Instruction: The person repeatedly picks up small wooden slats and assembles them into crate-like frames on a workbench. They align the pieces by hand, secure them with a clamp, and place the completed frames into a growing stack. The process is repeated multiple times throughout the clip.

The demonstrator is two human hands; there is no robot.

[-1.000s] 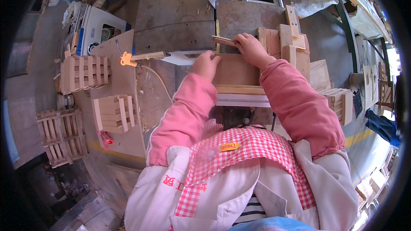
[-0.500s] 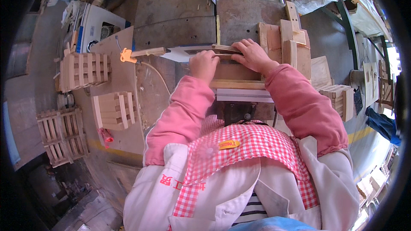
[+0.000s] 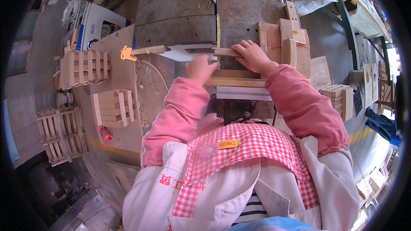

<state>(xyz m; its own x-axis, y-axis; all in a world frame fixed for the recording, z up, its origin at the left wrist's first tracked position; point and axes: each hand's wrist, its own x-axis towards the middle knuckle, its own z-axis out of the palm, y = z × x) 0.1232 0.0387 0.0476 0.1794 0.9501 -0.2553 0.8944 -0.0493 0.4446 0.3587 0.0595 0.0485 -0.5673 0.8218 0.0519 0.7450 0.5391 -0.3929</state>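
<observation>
A small stack of thin wooden strips (image 3: 226, 52) lies across the machine's dark metal table, in front of a yellow-edged slot. My right hand (image 3: 253, 57) grips the strips' right end, thumb on the near side and fingers over the far side. My left hand (image 3: 199, 69) is just left of and nearer than the strips' left end, apart from them. Its bent fingers are blurred, so I cannot make out whether they hold anything. Closer to me, a long wooden rail (image 3: 237, 83) runs along the table, with a pale metal bar (image 3: 244, 94) before it.
Wooden blocks (image 3: 288, 47) are fixed at the right of the metal table (image 3: 250, 15). An orange air gun (image 3: 127, 54) with a hose lies at the left. Stacks of wooden pieces (image 3: 113, 109) stand on the left board; another stack (image 3: 338, 98) is at the right.
My left hand has drawn back toward me and to the left, away from the strips. My right hand stays on them, and the strips now sit closer together.
</observation>
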